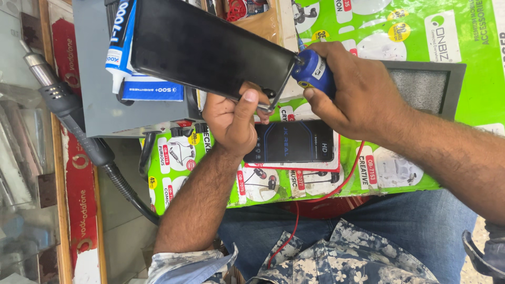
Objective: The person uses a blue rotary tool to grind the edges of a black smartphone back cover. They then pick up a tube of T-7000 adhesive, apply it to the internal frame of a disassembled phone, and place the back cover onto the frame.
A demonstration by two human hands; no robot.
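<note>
- the flat black rectangular phone (210, 47) is gripped at its lower corner by the left hand (231, 118), thumb pressed on its edge, fingers (263, 117) curled beneath.
- the blue-handled screwdriver (314, 73) is clenched in the right hand (357, 92), its tip set against the phone's corner.
- the phone is held above the green printed worktop (421, 31), over a grey box (105, 105).
- a dark boxed screen protector (294, 142) lies just below the hands.
</note>
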